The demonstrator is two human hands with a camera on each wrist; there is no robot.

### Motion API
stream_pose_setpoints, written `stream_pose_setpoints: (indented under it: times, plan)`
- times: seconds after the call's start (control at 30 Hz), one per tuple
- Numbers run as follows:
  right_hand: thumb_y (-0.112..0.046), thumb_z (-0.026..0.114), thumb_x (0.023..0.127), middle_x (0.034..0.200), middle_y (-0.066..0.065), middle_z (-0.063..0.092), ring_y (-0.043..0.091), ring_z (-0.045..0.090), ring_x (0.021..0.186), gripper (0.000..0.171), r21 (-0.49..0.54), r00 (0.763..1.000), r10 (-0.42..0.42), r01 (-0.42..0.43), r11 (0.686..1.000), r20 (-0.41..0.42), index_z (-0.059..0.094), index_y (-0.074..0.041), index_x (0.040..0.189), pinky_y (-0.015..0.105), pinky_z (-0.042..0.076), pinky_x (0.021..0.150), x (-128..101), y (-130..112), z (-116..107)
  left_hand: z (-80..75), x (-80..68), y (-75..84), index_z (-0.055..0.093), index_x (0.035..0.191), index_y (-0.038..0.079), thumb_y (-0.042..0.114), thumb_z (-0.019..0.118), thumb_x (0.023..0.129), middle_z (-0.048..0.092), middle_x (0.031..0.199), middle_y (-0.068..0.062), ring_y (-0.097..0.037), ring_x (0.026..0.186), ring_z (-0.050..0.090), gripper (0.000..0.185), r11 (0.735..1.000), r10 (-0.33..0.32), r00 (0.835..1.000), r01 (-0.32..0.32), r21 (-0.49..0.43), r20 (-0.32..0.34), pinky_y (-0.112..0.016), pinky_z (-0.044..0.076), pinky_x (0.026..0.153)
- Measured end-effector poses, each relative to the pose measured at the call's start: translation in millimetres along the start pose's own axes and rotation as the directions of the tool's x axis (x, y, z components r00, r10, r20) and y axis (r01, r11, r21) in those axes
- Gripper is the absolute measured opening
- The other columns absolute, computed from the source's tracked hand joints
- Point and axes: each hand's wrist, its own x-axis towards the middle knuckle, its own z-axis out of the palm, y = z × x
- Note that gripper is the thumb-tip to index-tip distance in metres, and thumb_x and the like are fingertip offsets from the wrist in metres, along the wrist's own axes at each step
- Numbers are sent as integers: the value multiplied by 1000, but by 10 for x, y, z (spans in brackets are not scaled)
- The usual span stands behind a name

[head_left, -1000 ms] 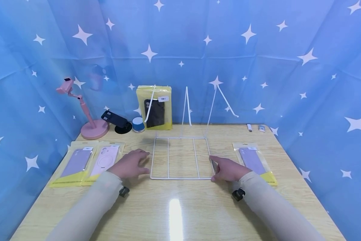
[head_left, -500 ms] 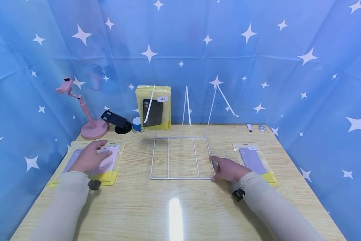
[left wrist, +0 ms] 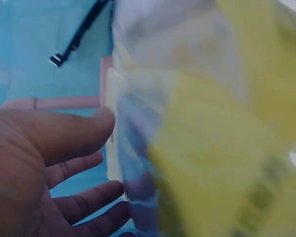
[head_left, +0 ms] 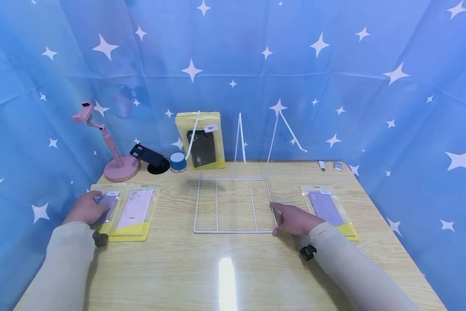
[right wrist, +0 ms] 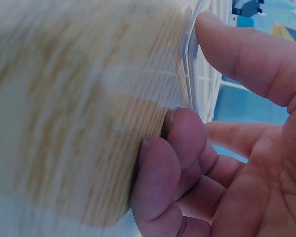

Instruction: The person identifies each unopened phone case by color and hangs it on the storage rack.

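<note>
Phone-case packets are what you are working with: your left hand is on the purple one, the leftmost on the counter, beside the pink one. In the left wrist view your fingers lie mostly straight along the packet's edge with the thumb above it, so I would call that grip loose and not yet closed round it; the packet looks flat, not lifted. Your right hand rests at the right edge of the white wire rack, fingers curled against its frame. One dark case packet already stands at the rack's back left. By my reading, three packets are left, counting the purple one on your right.
</note>
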Motion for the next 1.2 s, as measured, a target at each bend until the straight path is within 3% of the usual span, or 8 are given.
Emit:
stream_pose_setpoints:
  times: [0.2, 0.47, 0.63, 0.77, 0.93, 1.2]
  plan:
    - [-21, 90, 83, 81, 3, 63, 17, 56, 70, 100, 12, 1000, -7, 7, 1000, 0, 34, -6, 164, 34, 48, 73, -5, -16, -5, -32, 2, -112, 11, 164, -9, 30, 60, 104, 27, 157, -44, -62, 135, 37, 86, 1000, 8, 1000, -8, 1, -12, -77, 40, 108]
    - [-22, 90, 83, 84, 1, 62, 17, 57, 74, 100, -10, 1000, -31, 31, 999, -3, 34, -4, 164, 36, 48, 80, -1, -2, -3, -80, -77, -117, 15, 162, -11, 18, 53, 105, 32, 154, -43, -56, 127, 43, 74, 1000, -9, 999, 8, -8, -40, -76, 40, 108]
    - [-22, 90, 83, 85, 2, 62, 17, 57, 76, 100, -13, 1000, -27, 27, 1000, -1, 34, -4, 164, 37, 49, 82, -2, 1, 3, -50, -106, -89, 14, 165, -5, 26, 63, 104, 33, 156, -40, -57, 129, 43, 84, 998, -51, 998, 50, -25, -31, -77, 40, 108]
    - [-22, 91, 83, 85, 2, 62, 17, 57, 77, 100, -10, 1000, -31, 31, 999, 0, 34, -3, 164, 36, 49, 82, 0, 5, 4, -30, -119, -65, 10, 167, 1, 36, 67, 102, 25, 163, -38, -61, 136, 35, 94, 997, -74, 997, 73, -28, -38, -82, 37, 106]
    - [-22, 91, 82, 85, 3, 62, 17, 57, 75, 101, -1, 999, -33, 33, 999, 7, 33, -3, 164, 36, 49, 79, 3, 5, -5, -16, -100, -68, 10, 167, 1, 35, 71, 100, 26, 163, -38, -61, 135, 35, 97, 996, -78, 996, 76, -40, -48, -82, 37, 106]
    - [-23, 91, 82, 84, 2, 62, 17, 59, 83, 102, -24, 1000, -24, 24, 999, 0, 34, -4, 164, 41, 49, 92, 9, 3, 2, -12, -61, -82, 11, 167, 0, 35, 76, 96, 29, 160, -39, -60, 131, 37, 103, 997, -79, 995, 77, -24, -59, -81, 39, 105]
